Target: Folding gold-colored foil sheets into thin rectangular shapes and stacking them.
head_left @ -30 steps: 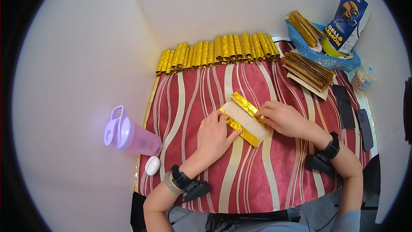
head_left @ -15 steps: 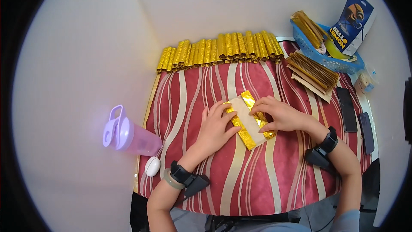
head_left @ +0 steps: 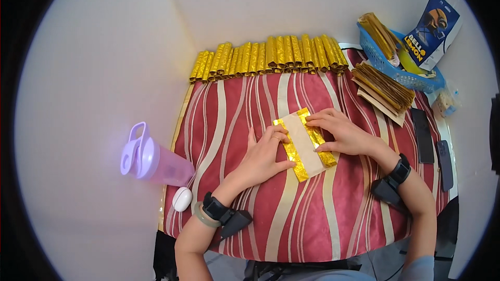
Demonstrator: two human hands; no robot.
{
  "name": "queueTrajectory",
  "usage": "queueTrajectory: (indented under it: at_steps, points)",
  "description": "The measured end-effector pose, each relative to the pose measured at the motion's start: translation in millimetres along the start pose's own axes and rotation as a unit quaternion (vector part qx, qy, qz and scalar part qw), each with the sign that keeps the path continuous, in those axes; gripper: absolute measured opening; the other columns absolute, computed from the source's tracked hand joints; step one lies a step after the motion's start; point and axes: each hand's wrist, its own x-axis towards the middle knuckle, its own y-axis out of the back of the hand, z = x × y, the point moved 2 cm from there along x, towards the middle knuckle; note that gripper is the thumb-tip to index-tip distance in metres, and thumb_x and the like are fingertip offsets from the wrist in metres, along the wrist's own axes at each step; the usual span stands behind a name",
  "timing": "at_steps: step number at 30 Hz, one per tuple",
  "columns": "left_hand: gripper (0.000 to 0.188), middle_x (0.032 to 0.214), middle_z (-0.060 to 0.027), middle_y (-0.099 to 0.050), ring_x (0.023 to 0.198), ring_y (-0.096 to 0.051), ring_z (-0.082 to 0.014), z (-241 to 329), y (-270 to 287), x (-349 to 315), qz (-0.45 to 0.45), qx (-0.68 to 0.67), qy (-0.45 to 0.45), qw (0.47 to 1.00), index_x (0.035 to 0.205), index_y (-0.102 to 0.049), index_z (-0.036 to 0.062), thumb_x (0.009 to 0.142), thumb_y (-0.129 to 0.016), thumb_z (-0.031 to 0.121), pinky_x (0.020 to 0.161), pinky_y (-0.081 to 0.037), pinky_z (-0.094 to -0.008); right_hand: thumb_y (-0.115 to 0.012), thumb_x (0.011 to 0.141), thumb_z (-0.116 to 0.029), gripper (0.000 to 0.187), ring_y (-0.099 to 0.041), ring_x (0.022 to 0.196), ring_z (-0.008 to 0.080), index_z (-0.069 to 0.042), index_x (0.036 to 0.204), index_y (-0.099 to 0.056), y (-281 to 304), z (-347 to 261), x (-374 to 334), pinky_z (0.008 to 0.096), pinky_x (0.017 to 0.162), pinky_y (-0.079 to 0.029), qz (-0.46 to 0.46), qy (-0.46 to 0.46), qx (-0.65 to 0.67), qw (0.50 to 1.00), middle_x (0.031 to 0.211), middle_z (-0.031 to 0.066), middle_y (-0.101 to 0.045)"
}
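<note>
A sheet of gold foil paper (head_left: 306, 147) lies at a slant on the striped cloth, its plain beige side up. Both long edges are folded inward, so a gold strip runs down each side. My left hand (head_left: 259, 160) rests on the left strip, its fingertips near the top and its thumb lower down, spread apart. On the right strip lies my right hand (head_left: 348, 134), fingers stretched over the upper part and thumb touching lower down. Neither hand grips the paper; both press on it from above. A row of gold paper rolls (head_left: 255, 60) is stacked along the table's far edge.
A red striped cloth (head_left: 250, 99) covers the table. A stack of folded gold paper (head_left: 383, 88) lies at the right, by a blue basket (head_left: 377, 54) holding a blue packet (head_left: 431, 28). Two phones (head_left: 422, 135) lie below. A purple bottle (head_left: 156, 158) and white case (head_left: 182, 199) sit left.
My right fingers have straightened and slid slightly up along the right strip. My left thumb has moved a little lower on the left strip. The paper stays in nearly the same place.
</note>
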Motion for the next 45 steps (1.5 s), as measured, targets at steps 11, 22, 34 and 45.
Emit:
queueTrajectory:
  at_steps: [11, 22, 34, 45]
  points:
    - [0.054, 0.129, -0.0116, -0.041, 0.127, -0.042, -0.0293, -7, -5, 4, 0.047, 0.014, -0.005, 0.999, 0.113, -0.046, 0.0057, 0.080, -0.074, 0.039, 0.107, -0.010, -0.0688, -0.072, 0.075, -0.053, 0.094, -0.030, 0.137, 0.0330, -0.004, 0.145, -0.034, 2, 0, 13, 0.0468, 0.113, -0.020, -0.092, -0.002, -0.102, 0.991, 0.153, 0.0159, -0.030]
    - [0.026, 0.124, -0.0036, -0.048, 0.143, -0.026, -0.0295, -6, 2, -6, -0.043, -0.055, -0.054, 0.996, 0.098, -0.054, 0.0136, 0.082, -0.073, 0.023, 0.109, -0.001, -0.0660, -0.057, 0.090, -0.046, 0.072, -0.022, 0.143, 0.0347, -0.004, 0.144, -0.035, -17, -22, -24, 0.0545, 0.115, -0.016, -0.024, 0.001, -0.219, 0.975, 0.153, 0.0189, -0.026]
    - [0.030, 0.125, -0.0062, -0.045, 0.142, -0.024, -0.0344, 2, 5, -15, -0.075, -0.038, -0.058, 0.995, 0.097, -0.054, 0.0122, 0.079, -0.076, 0.023, 0.112, -0.009, -0.0659, -0.072, 0.080, -0.015, 0.027, -0.047, 0.116, 0.0323, -0.004, 0.095, -0.051, -17, -52, -37, 0.0386, 0.096, -0.043, -0.023, 0.013, 0.040, 0.999, 0.120, 0.0136, -0.050]
    - [0.028, 0.129, -0.0041, -0.045, 0.142, -0.022, -0.0376, 11, 7, -22, -0.095, -0.033, -0.102, 0.990, 0.084, -0.057, 0.0115, 0.072, -0.081, 0.021, 0.111, -0.008, -0.0673, -0.078, 0.077, -0.022, 0.036, -0.040, 0.123, 0.0363, -0.006, 0.094, -0.050, -16, -52, -39, 0.0425, 0.101, -0.039, -0.054, 0.040, 0.093, 0.993, 0.127, 0.0181, -0.042]
